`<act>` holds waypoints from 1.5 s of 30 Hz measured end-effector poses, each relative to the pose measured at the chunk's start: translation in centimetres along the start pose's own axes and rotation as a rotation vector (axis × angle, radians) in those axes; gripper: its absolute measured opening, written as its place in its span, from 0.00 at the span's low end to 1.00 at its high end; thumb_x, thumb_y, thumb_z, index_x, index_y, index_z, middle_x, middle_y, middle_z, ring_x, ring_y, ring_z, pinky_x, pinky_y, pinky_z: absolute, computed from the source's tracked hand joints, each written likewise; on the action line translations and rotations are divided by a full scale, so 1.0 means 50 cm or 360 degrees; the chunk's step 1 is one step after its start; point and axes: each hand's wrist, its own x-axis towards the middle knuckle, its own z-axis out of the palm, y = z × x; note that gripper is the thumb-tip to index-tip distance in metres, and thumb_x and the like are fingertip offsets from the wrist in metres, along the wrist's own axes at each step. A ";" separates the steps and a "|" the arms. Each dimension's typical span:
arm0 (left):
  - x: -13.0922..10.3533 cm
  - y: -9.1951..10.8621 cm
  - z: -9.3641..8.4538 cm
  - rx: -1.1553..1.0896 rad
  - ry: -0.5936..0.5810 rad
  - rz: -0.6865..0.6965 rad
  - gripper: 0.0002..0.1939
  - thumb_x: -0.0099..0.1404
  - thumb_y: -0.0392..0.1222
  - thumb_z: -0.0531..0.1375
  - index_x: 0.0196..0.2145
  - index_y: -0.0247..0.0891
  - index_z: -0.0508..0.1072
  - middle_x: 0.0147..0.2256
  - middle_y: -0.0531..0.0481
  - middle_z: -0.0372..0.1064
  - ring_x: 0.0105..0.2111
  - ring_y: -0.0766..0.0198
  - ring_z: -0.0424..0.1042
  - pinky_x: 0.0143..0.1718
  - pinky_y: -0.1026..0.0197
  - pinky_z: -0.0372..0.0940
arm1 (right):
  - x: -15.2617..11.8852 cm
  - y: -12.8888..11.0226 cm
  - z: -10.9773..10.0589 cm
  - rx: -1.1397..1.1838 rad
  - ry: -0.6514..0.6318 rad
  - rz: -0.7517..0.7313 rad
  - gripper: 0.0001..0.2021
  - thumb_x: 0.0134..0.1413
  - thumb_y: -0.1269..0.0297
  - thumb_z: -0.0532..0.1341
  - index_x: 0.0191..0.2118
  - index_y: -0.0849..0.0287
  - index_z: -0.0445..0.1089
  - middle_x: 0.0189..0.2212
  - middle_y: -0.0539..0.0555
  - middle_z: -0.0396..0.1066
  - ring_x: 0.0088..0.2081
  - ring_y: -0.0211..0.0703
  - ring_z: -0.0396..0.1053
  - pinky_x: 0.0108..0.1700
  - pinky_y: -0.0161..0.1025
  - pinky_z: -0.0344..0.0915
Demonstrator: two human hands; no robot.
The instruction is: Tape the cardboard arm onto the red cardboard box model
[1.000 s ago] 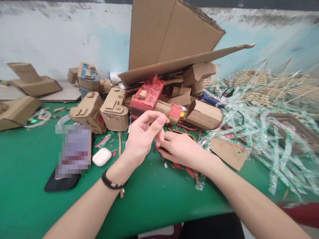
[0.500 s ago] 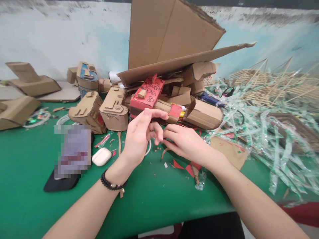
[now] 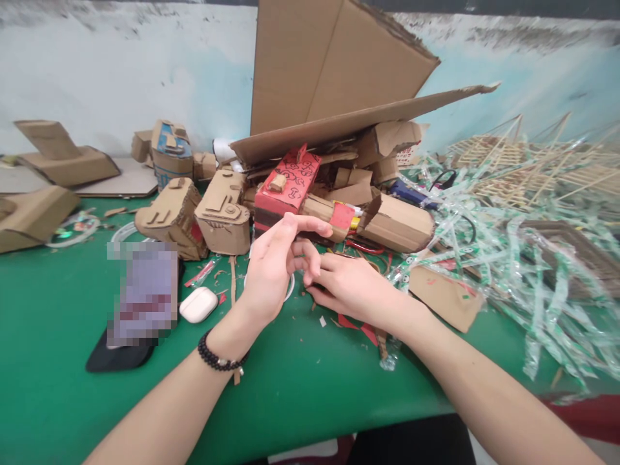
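My left hand (image 3: 274, 268) is raised above the green table, its index finger stretched out and the other fingers loosely bent and apart. Nothing shows in it. My right hand (image 3: 351, 287) meets its fingertips from the right, with fingers bent together and thumb below; whatever they may hold is hidden. Just behind my hands lies a red cardboard box (image 3: 285, 184) with black drawn marks. A cardboard tube piece (image 3: 400, 223) is beyond my right hand. Under the hands are red paper scraps (image 3: 368, 334) and a white cable (image 3: 290, 287), partly covered.
Left of my hands lie a white earphone case (image 3: 198, 305), a phone (image 3: 148, 297) on a black item, and cardboard models (image 3: 223, 216). Big cardboard sheets (image 3: 334, 64) lean at the back. Tangled plastic strips (image 3: 557, 303) and thin wooden sticks (image 3: 523, 161) cover the right side.
My right hand has shifted slightly left and its fingers have tucked closer under my left fingers. My left hand stays nearly in place. The view has moved very slightly.
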 end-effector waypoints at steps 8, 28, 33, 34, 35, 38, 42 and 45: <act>-0.005 -0.001 -0.005 0.0008 -0.0059 -0.0082 0.26 0.73 0.65 0.64 0.49 0.39 0.86 0.57 0.38 0.80 0.26 0.68 0.75 0.19 0.68 0.67 | -0.010 0.036 -0.052 0.0190 0.0543 0.0156 0.05 0.72 0.68 0.62 0.42 0.57 0.75 0.41 0.55 0.78 0.40 0.44 0.77 0.39 0.39 0.70; -0.008 0.002 -0.007 -0.0183 -0.0444 -0.0516 0.37 0.75 0.74 0.53 0.55 0.44 0.86 0.59 0.37 0.78 0.56 0.47 0.76 0.39 0.58 0.81 | -0.019 0.034 -0.070 0.0077 0.1541 0.0156 0.07 0.71 0.71 0.65 0.49 0.51 0.76 0.37 0.51 0.84 0.31 0.41 0.79 0.36 0.39 0.78; -0.007 0.000 -0.007 -0.0199 -0.0444 -0.0508 0.36 0.75 0.74 0.54 0.56 0.44 0.86 0.59 0.37 0.78 0.56 0.47 0.75 0.39 0.58 0.80 | -0.018 0.027 -0.078 0.0073 0.1508 0.0123 0.07 0.71 0.72 0.65 0.48 0.52 0.75 0.37 0.51 0.84 0.32 0.40 0.80 0.37 0.38 0.77; -0.006 -0.001 -0.008 -0.0208 -0.0448 -0.0506 0.36 0.75 0.74 0.54 0.56 0.44 0.86 0.59 0.37 0.78 0.56 0.47 0.75 0.39 0.58 0.80 | -0.017 0.026 -0.078 0.0073 0.1512 0.0122 0.07 0.71 0.72 0.65 0.48 0.52 0.75 0.37 0.51 0.84 0.32 0.40 0.80 0.37 0.38 0.77; -0.006 -0.001 -0.008 -0.0216 -0.0452 -0.0501 0.36 0.75 0.74 0.53 0.56 0.44 0.86 0.59 0.37 0.78 0.56 0.48 0.74 0.39 0.58 0.80 | -0.017 0.025 -0.078 0.0075 0.1513 0.0128 0.06 0.71 0.72 0.65 0.48 0.52 0.75 0.36 0.51 0.84 0.31 0.40 0.80 0.37 0.38 0.77; -0.007 -0.002 -0.007 -0.0205 -0.0461 -0.0489 0.36 0.76 0.74 0.52 0.56 0.45 0.86 0.59 0.36 0.78 0.55 0.48 0.73 0.39 0.58 0.80 | -0.016 0.025 -0.075 0.0077 0.1523 0.0187 0.05 0.71 0.71 0.65 0.47 0.53 0.75 0.36 0.50 0.84 0.29 0.39 0.78 0.34 0.38 0.76; -0.009 -0.004 -0.005 -0.0169 -0.0447 -0.0484 0.38 0.76 0.73 0.52 0.58 0.41 0.85 0.62 0.35 0.75 0.55 0.48 0.71 0.40 0.57 0.79 | -0.014 0.028 -0.070 0.0086 0.1594 0.0231 0.04 0.71 0.71 0.65 0.45 0.54 0.75 0.34 0.49 0.82 0.24 0.36 0.74 0.30 0.36 0.74; -0.009 -0.006 -0.005 -0.0184 -0.0449 -0.0487 0.38 0.76 0.74 0.53 0.58 0.40 0.85 0.63 0.34 0.74 0.54 0.48 0.71 0.39 0.57 0.79 | -0.012 0.029 -0.067 0.0080 0.1595 0.0196 0.04 0.69 0.72 0.65 0.45 0.55 0.75 0.33 0.49 0.81 0.25 0.37 0.74 0.31 0.36 0.73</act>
